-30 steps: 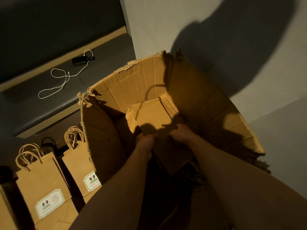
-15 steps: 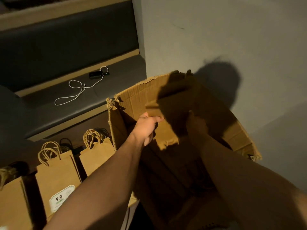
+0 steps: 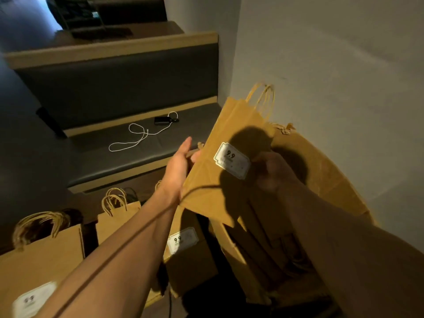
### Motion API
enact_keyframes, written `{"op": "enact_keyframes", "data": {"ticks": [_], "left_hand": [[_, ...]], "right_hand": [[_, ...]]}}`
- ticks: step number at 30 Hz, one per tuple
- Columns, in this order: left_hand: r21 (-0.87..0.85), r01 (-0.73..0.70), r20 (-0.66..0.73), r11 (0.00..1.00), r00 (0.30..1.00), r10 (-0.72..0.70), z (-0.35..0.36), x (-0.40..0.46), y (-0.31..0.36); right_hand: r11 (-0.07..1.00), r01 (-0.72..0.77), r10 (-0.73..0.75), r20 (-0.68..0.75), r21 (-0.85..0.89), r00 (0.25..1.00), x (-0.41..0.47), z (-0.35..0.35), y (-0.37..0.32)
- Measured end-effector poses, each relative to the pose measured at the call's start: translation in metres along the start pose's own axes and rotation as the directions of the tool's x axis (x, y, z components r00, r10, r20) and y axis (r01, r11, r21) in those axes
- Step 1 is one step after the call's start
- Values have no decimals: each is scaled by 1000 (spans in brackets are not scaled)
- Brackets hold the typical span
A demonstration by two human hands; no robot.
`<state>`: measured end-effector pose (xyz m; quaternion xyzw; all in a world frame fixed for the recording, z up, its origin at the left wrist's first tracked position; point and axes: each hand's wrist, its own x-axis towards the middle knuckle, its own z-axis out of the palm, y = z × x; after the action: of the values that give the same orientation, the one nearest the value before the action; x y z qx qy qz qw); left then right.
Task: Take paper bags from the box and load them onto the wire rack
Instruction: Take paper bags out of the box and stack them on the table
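Note:
A flat stack of brown paper bags [image 3: 231, 125] with twine handles and a white "9.9" label is held up above the open cardboard box [image 3: 332, 180]. My left hand [image 3: 179, 166] grips the stack's left edge. In shadow on the right side of the stack, my right hand [image 3: 273, 171] holds it with curled fingers. More folded bags lie dark inside the box [image 3: 270, 244]. The wire rack is hard to make out; several bags stand upright at the lower left [image 3: 46, 255].
A padded bench [image 3: 137, 152] runs behind, with a black charger [image 3: 162, 120] and white cable [image 3: 133, 138] on its seat. A pale wall [image 3: 332, 65] rises right of the box. Other upright labelled bags [image 3: 119, 214] stand between bench and box.
Both hands have risen out of the box, bringing the stack of bags up and clear of its rim. The label side now faces me, and the view has tilted up.

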<state>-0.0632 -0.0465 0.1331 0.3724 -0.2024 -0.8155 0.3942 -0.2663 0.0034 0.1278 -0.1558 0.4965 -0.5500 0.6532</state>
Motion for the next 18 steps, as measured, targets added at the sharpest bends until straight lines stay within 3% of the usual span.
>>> {"op": "enact_keyframes", "data": {"ticks": [1,3,6,10,14,18], "left_hand": [[45,65,34,997,997,-67,-10,-6,3],[318,79,71,945,992,-107,-29,-16,5],[468,-36,46,883,999,16,-57,-33,8],[423,-98,-113,901,981,159,-97,-50,14],[162,-60,-165,985,982,87,-143,-77,29],[256,-150,-291,955,930,224,-181,-98,37]], "right_hand": [[1000,-11,11,14,-5,1000,1,11,5],[1000,9,-8,7,-21,1000,8,31,16],[988,65,-61,28,-140,998,16,61,32],[948,96,-95,19,-304,995,21,94,58],[929,82,-93,-12,-362,996,26,123,84],[928,63,-72,-11,-368,997,30,141,105]]}}
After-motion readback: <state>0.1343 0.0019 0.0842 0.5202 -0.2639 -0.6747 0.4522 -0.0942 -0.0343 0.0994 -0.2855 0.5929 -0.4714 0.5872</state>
